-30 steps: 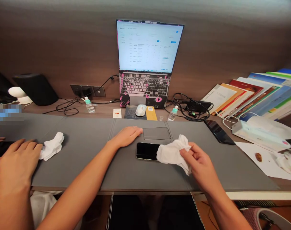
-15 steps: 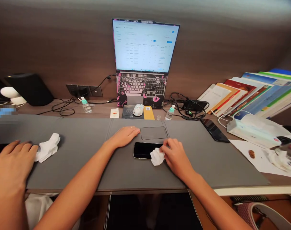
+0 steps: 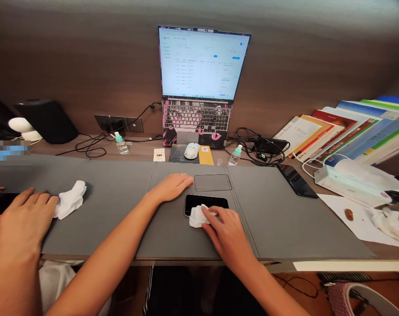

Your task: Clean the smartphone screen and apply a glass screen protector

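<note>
On the grey mat a phone with a dark screen lies face up. My right hand pinches a crumpled white tissue at the lower left of that screen, covering part of it. My left hand rests flat on the mat, its fingers stretched towards a clear screen protector with a black border. This protector lies just behind the phone, close to my left fingertips.
Another person's hand is at the left beside a second tissue. Behind the mat stand a laptop, a mouse and two small bottles. A dark phone, a tissue pack and books are at the right.
My right hand has moved left and nearer to me, carrying the tissue from the phone's right end to its lower left. My left hand stays in place on the mat.
</note>
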{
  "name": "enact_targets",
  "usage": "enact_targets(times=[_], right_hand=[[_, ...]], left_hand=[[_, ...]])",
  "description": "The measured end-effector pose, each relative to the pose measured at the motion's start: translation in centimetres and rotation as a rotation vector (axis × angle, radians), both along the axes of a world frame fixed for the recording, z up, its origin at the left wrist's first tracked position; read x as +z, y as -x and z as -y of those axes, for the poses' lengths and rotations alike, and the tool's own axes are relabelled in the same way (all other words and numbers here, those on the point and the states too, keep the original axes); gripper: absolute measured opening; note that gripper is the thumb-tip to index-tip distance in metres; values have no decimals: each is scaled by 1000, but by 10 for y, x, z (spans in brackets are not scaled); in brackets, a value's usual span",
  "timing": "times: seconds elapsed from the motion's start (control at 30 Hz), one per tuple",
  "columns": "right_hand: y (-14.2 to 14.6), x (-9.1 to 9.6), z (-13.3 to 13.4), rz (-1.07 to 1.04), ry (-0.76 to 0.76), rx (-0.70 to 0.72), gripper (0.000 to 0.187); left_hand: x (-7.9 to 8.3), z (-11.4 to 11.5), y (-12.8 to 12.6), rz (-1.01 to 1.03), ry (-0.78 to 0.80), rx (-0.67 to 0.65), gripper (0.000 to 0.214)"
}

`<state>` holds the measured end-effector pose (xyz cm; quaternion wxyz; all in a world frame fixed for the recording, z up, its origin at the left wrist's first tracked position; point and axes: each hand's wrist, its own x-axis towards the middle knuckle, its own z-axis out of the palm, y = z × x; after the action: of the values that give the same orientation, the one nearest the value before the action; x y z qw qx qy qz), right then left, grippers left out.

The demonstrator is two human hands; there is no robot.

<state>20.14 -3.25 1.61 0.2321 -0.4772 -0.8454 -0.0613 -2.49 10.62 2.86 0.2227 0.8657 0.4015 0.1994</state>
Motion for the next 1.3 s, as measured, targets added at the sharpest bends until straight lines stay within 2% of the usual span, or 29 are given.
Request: enact_targets(times=[0.13, 0.23, 0.33, 0.47, 0.53, 0.63, 0.73, 0.8, 0.87, 0.97, 1.07, 1.3], right_hand=[[31, -3, 0, 31, 22, 25, 31], [38, -5, 7, 63, 70, 45, 33], [22, -11, 17, 97, 73, 33, 44], [-14, -18, 27, 142, 47, -77, 60], [-17, -19, 26, 145, 49, -106, 67], [9, -16, 14, 134, 112, -109, 78], [52, -8, -6, 131, 219, -116, 81], [70, -2, -15, 113, 260, -105, 81], [71, 1, -13, 110, 275, -68, 77], [52, 0, 5, 128, 252, 2, 70], [36, -2, 15, 140, 225, 33, 71], [65, 5, -29, 168, 313, 12, 76]], left_hand=[[0, 0, 0, 1, 7, 17, 48], [2, 1, 0, -14, 12, 18, 48], [3, 2, -1, -17, 20, 17, 49], [2, 2, -1, -10, 23, 12, 49], [2, 2, -1, -4, 19, 11, 50], [1, 2, -1, 16, 12, 28, 50], [-1, 0, 0, 34, 32, 46, 48], [-1, -1, 0, 41, 44, 46, 48], [-1, 0, 0, 49, 42, 44, 49], [0, 2, -1, 49, 28, 40, 49], [0, 3, -3, 46, 25, 23, 49], [0, 0, 0, 52, 32, 57, 52]])
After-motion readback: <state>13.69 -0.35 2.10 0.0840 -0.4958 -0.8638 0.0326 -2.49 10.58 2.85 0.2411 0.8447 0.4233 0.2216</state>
